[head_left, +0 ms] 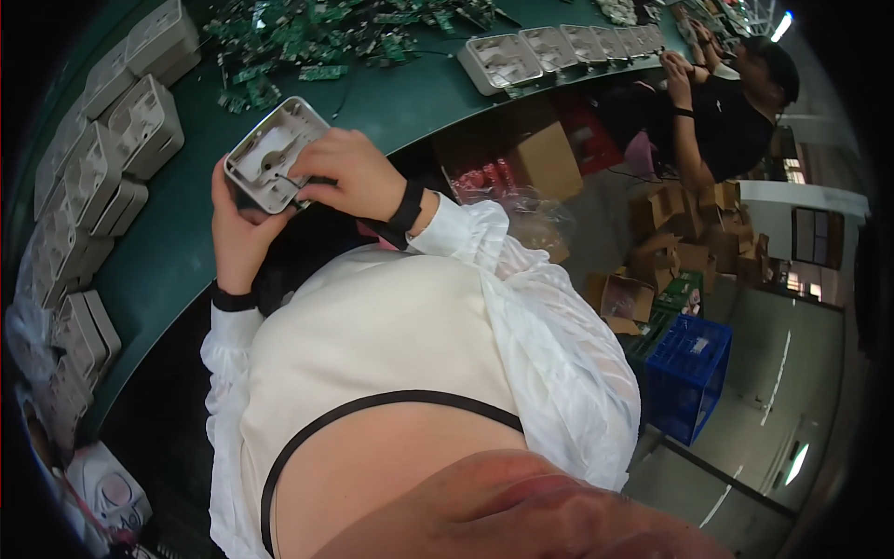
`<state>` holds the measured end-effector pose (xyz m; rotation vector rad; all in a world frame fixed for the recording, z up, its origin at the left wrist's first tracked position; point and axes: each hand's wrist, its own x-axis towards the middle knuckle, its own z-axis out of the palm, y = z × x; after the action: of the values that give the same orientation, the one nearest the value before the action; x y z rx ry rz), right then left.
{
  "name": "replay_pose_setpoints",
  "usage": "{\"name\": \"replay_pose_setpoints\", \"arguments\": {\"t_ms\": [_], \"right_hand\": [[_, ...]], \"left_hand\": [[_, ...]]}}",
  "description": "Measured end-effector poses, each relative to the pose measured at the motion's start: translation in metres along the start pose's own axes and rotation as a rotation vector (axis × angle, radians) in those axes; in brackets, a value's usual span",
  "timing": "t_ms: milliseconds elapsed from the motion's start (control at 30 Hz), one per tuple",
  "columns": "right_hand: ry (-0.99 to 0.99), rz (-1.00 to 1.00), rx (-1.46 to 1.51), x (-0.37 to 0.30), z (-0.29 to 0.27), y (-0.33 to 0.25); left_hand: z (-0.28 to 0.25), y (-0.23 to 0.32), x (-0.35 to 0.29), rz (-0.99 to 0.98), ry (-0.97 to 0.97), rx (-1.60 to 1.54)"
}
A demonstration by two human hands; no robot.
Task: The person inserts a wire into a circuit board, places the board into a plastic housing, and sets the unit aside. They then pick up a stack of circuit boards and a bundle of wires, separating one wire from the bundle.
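Pale grey plastic housing (273, 154) in hand, more grey housings (102, 158) stacked on the dark green table (177, 252). Bright green circuit boards (317, 37) scattered beyond. Blue crate (689, 373), brown cardboard boxes (689, 233), white sleeves (549, 335) with black cuffs.

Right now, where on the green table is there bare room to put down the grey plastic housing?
Bare green table lies between the held grey plastic housing, the heap of green circuit boards and the row of grey housings. A second strip runs beside the left hand. The left edge is crowded with stacked housings.
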<state>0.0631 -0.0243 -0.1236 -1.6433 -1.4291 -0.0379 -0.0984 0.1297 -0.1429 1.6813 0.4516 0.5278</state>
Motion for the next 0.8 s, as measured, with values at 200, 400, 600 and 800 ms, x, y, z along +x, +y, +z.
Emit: {"name": "replay_pose_setpoints", "arguments": {"t_ms": [200, 400, 600, 800], "right_hand": [[-0.238, -0.186, -0.157, 0.008, -0.004, 0.005], [-0.204, -0.320, -0.076, 0.003, -0.014, 0.007], [-0.252, -0.190, -0.264, -0.023, -0.085, -0.002], [-0.190, 0.011, -0.446, -0.040, -0.138, 0.029]], "left_hand": [[0.003, 0.008, -0.001, -0.014, -0.012, 0.051], [0.007, 0.012, -0.005, -0.007, -0.069, -0.008], [-0.006, 0.038, -0.012, -0.104, -0.198, 0.072], [-0.030, 0.035, -0.002, 0.002, -0.076, 0.115]]}}
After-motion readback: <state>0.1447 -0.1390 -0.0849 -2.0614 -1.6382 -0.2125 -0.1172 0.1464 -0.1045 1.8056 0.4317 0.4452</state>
